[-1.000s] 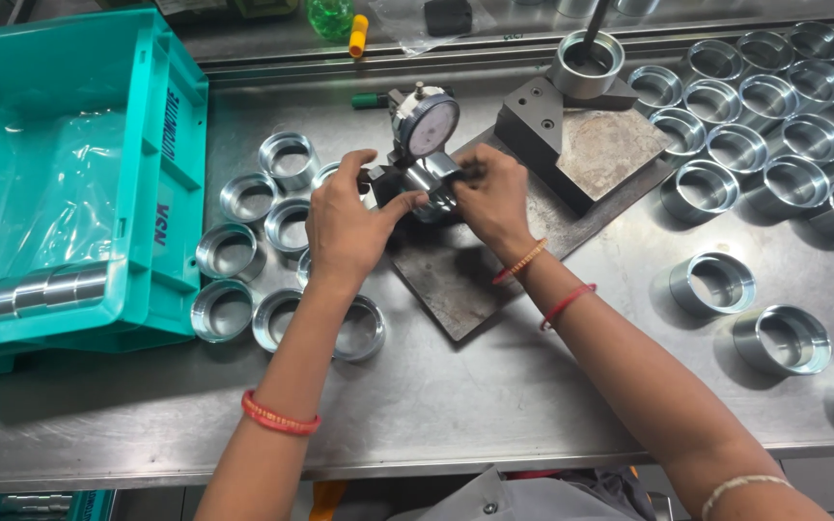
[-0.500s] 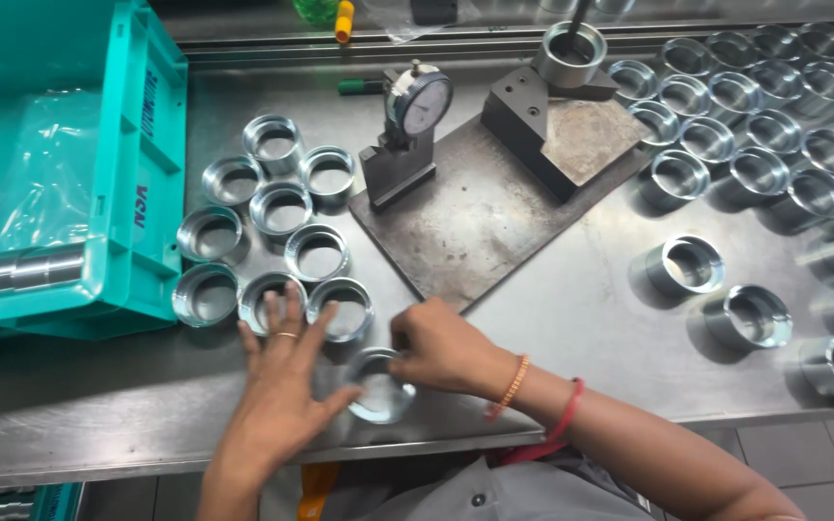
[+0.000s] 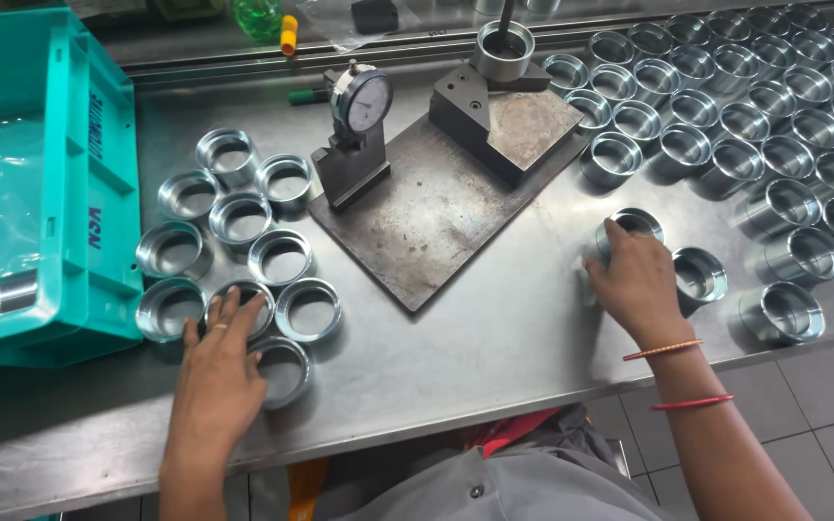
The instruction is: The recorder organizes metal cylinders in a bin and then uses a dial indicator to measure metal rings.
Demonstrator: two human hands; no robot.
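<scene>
My left hand (image 3: 216, 365) lies flat on the steel table, fingers spread, touching a metal ring (image 3: 285, 372) and the ring (image 3: 239, 301) behind it in a cluster of several shiny rings at the left. My right hand (image 3: 635, 278) is closed around a metal ring (image 3: 631, 226) at the right, next to another ring (image 3: 700, 275). A dial gauge on a stand (image 3: 357, 130) sits on a dark steel plate (image 3: 427, 217) in the middle, with nothing under it.
A teal plastic crate (image 3: 41, 183) lined with clear plastic stands at the left. Many more metal rings (image 3: 774, 106) fill the back right. A dark block with a ring on a post (image 3: 504, 101) sits on the plate. The table's front edge (image 3: 417, 415) is near me.
Both hands left the gauge and came down to the front. The left hand set a ring into the left cluster; the right hand moved right and took hold of a ring there.
</scene>
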